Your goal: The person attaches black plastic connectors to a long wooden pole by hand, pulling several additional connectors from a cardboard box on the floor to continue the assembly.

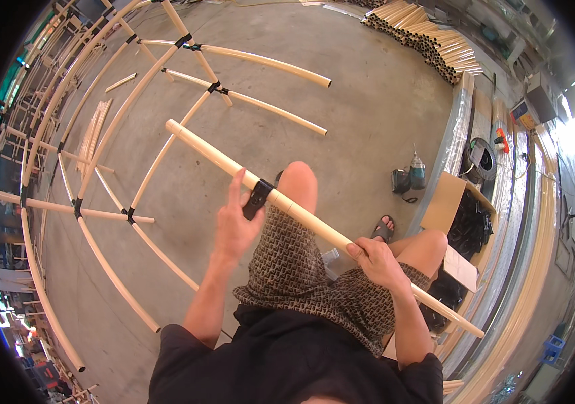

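A long cream-coloured pipe (pixel 314 224) lies slantwise across my lap, its far end up to the left and its near end down to the right. Around it, left of the middle, sits a black pipe joint (pixel 259 197). My left hand (pixel 235 225) grips this joint from the side, index finger stretched up against the pipe. The rest of its grip is partly hidden. Farther down the pipe, my right hand (pixel 376 260) is closed round it, thumb on top.
A frame of cream pipes (pixel 102 145) with black joints stands at left, its bars reaching toward me. To my right, an open carton (pixel 443 202) holds black parts, beside long wrapped bundles (pixel 502 269). A cordless drill (pixel 402 180) and bottle (pixel 418 172) stand on the floor. Pipes (pixel 428 40) are stacked beyond.
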Demonstrator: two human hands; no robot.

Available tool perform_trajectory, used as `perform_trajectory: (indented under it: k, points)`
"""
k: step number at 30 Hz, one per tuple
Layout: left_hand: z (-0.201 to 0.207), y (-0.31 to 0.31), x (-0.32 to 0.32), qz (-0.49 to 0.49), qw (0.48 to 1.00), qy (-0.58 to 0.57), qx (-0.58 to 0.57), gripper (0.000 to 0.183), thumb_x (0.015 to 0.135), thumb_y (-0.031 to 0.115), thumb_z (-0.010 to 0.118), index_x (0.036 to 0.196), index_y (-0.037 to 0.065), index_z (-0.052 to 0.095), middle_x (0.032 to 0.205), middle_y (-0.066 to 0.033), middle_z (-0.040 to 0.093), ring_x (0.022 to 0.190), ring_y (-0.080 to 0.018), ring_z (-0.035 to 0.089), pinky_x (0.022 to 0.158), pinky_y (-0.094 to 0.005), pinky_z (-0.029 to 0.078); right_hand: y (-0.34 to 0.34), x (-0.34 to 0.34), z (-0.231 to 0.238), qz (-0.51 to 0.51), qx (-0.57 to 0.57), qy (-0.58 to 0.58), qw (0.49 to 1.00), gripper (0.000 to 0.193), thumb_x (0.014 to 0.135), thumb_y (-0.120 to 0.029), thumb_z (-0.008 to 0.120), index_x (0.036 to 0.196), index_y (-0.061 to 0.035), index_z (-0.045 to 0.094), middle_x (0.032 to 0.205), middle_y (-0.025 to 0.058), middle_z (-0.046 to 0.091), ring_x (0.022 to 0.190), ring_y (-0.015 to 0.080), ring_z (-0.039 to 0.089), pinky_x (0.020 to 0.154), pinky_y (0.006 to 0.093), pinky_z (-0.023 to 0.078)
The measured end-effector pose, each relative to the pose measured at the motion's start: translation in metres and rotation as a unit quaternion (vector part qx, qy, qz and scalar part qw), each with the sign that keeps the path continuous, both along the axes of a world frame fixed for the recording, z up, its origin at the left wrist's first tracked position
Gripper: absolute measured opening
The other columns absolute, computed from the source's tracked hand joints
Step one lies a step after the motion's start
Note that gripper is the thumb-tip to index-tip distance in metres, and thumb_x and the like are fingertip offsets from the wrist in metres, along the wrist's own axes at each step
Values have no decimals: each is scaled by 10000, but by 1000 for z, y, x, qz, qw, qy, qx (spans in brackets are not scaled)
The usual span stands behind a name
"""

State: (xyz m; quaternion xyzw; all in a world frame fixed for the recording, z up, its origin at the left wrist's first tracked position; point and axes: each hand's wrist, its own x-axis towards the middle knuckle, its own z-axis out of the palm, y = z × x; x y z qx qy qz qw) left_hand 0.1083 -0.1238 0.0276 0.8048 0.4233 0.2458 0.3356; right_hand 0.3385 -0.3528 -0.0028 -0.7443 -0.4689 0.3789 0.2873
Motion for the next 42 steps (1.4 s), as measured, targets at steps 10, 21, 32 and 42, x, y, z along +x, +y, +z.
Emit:
perform_trajectory:
  k: [10,21,32,42]
  points:
    - [-2,-29,26,-32,999,-1,41,839,862,3,717,1580,72,289,942,-174,731,872,-386,726,744,-430,561,-13,-9,7,-61,61,-123,989,362,991,-374,677,1089,-26,664,775,173,687,764,378,674,695,452,505]
    - [-42,-68,41,-81,996,-28,2,823,884,-12,706,1580,40,269,1096,-219,739,988,-388,736,815,-406,584,-45,2,-12,-69,68,-146,985,321,948,-364,718,1066,-70,669,791,163,699,758,387,683,667,498,519]
    - [-57,-86,40,-85,993,-79,-36,848,858,-68,697,1591,56,288,1065,-210,716,938,-404,714,762,-439,565,-44,16,-11,-20,-3,-117,993,335,939,-374,724,1110,-90,676,864,153,715,785,394,685,668,491,524]
    - [-66,-88,44,-90,992,-86,4,804,862,-64,705,1564,7,320,1071,-203,716,912,-404,711,745,-433,563,-41,14,-18,-24,41,-126,991,337,944,-365,724,1129,-87,674,838,172,706,783,405,683,670,494,529]
